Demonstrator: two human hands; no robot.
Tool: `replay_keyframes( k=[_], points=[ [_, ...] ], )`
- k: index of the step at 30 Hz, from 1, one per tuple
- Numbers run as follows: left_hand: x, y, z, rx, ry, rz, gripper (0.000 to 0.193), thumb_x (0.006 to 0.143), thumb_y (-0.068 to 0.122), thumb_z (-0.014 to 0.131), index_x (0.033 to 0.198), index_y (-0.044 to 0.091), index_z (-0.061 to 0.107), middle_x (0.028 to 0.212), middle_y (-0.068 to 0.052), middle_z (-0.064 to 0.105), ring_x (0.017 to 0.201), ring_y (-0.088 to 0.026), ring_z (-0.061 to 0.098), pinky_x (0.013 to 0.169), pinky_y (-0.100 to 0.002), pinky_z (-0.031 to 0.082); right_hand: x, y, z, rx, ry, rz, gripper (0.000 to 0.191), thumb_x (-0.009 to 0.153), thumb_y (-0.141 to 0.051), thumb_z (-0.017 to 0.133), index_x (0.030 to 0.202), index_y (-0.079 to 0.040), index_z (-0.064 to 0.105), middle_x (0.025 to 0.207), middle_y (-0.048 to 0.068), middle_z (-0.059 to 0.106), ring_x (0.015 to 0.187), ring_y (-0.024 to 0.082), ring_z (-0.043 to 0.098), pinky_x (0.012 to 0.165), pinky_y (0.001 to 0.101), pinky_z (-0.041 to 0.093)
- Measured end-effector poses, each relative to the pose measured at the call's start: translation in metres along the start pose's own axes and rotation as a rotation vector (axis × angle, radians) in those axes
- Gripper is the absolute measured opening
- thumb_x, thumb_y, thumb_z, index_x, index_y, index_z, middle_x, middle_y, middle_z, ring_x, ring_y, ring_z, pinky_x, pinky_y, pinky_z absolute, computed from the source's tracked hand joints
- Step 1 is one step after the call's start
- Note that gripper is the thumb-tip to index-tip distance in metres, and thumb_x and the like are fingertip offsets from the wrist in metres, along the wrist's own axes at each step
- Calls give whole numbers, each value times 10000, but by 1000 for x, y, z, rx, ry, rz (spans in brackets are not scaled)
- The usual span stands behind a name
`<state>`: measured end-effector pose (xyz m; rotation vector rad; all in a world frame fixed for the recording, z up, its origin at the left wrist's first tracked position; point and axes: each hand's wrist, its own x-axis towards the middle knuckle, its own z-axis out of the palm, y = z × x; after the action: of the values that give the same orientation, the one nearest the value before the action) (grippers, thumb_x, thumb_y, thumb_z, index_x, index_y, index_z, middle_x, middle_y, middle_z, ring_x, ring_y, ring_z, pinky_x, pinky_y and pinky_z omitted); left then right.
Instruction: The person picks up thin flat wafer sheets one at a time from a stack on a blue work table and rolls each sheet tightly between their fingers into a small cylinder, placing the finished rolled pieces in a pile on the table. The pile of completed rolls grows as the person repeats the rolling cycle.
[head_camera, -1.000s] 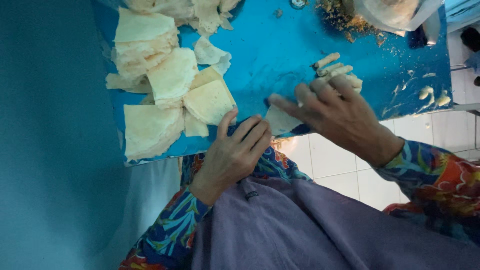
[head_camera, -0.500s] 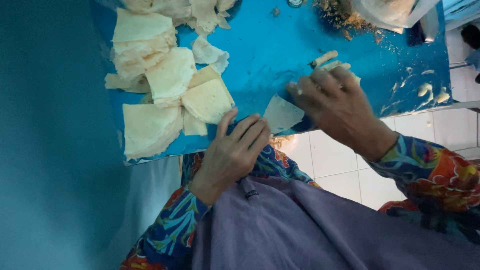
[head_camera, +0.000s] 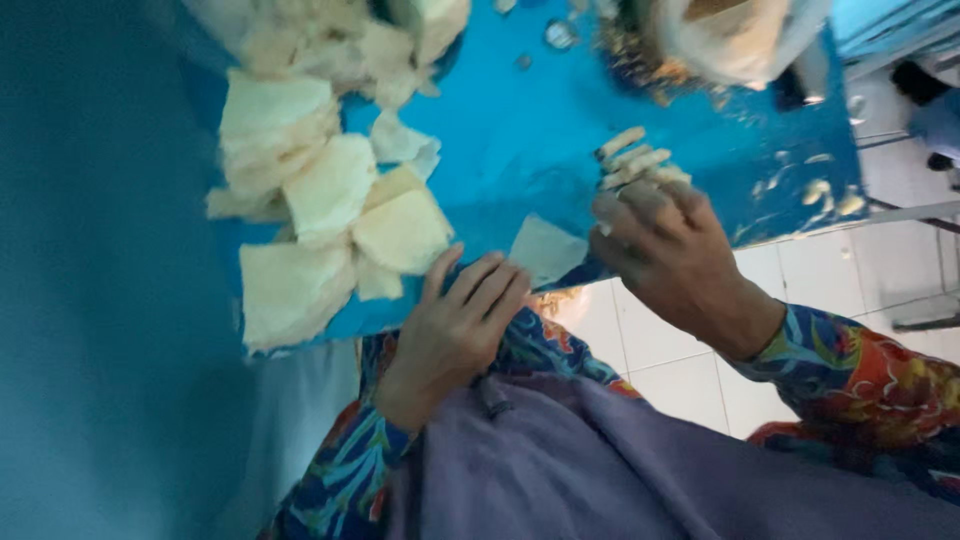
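My left hand lies flat at the near edge of the blue table, fingers together and holding nothing, its tips just short of a stack of pale square pastry sheets. One loose sheet lies on the table between my hands. My right hand hovers with bent fingers, knuckles towards me, its fingertips at a small cluster of rolled pastry sticks. Motion blur hides whether it grips one.
More piles of pale sheets cover the left part of the table, and one large sheet hangs near the edge. A bag or bowl with brownish filling stands at the far right. Crumbs dot the right side. White floor tiles show below.
My right hand has left the loose sheet and moved up and right to the rolled sticks. The left hand has stayed at the table edge.
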<state>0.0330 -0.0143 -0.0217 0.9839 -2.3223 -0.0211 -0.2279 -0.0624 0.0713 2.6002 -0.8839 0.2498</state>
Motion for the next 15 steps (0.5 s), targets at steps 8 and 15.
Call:
replay_keyframes(
  k=[8, 15],
  points=[
    [5, 2, -1, -17, 14, 0, 331, 981, 97, 621, 1310, 85, 651, 1302, -76, 649, 1295, -252, 585, 1141, -535, 424, 6, 131, -31, 387, 148, 408, 278, 1002, 117, 681, 1273, 73, 639, 1122, 208, 675, 985, 319, 698, 778, 415, 553],
    [5, 3, -2, -74, 23, -27, 303, 1017, 147, 621, 1308, 67, 651, 1288, -88, 657, 1282, -261, 591, 1139, -515, 436, 9, 220, 74, 114, 23, 301, 91, 1043, 85, 664, 1119, 52, 702, 954, 190, 698, 785, 283, 699, 699, 355, 577]
  ],
)
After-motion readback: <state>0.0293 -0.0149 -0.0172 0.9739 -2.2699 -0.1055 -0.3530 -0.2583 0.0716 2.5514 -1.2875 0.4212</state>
